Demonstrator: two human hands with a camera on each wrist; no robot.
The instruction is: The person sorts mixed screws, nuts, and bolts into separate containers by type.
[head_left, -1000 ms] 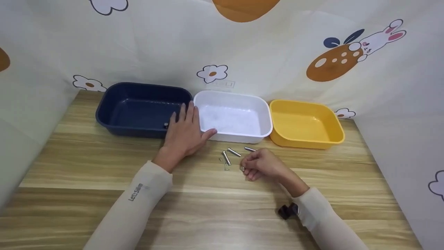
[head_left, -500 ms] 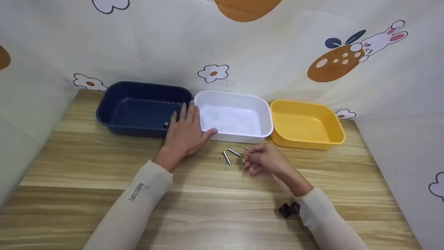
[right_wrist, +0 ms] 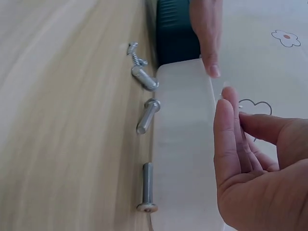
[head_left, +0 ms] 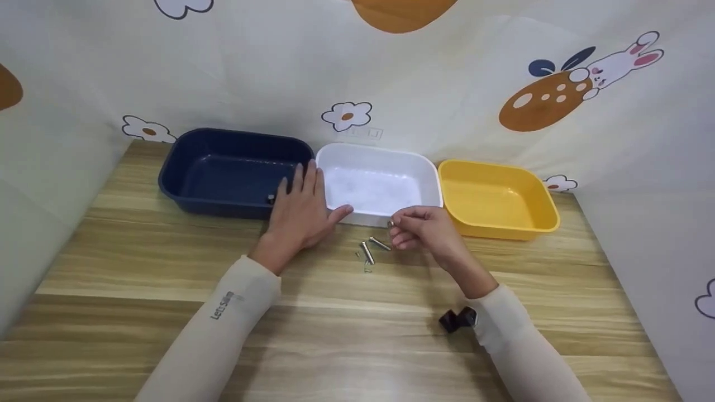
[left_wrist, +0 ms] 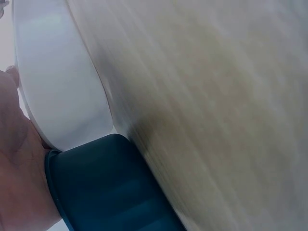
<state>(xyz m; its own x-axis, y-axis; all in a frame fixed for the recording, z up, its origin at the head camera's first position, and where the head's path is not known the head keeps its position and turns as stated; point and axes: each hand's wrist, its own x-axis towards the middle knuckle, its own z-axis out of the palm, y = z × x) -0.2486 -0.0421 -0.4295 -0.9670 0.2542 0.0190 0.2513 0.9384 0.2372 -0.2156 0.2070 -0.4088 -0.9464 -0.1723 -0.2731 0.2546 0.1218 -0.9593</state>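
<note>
**A:** Where are the two hands?

**B:** The left hand [head_left: 299, 215] lies flat with its fingers straight and close together. It rests where the dark blue tub [head_left: 223, 167] and the white tub [head_left: 380, 162] meet; the thumb touches the white tub's front wall. The right hand [head_left: 422, 229] hovers just in front of the white tub's near rim, raised off the wooden table [head_left: 346, 335].

**A:** Is the right hand holding anything?

**B:** Yes. Its thumb and forefinger pinch a small metal screw [head_left: 391, 223], with only the tip showing past the fingertips. The other fingers curl loosely underneath. From the right wrist camera the screw itself is hidden behind the fingers [right_wrist: 226, 139].

**A:** What else is on the table?

**B:** More loose screws [head_left: 373, 248] lie on the wood just in front of the white tub, between the two hands. The right wrist camera shows three smooth-shanked ones [right_wrist: 147, 115] in a line along the tub's wall, plus a small threaded one [right_wrist: 135, 54] nearer the blue tub.

**A:** And the tubs?

**B:** Three stand in a row against a cartoon-print backdrop [head_left: 357, 72]: dark blue on the left, white in the middle, yellow [head_left: 497, 195] on the right, each touching the next. A small dark piece [head_left: 271, 198] sits in the blue tub by the left fingertips. A black clip [head_left: 455, 319] sits beside the right sleeve.
</note>
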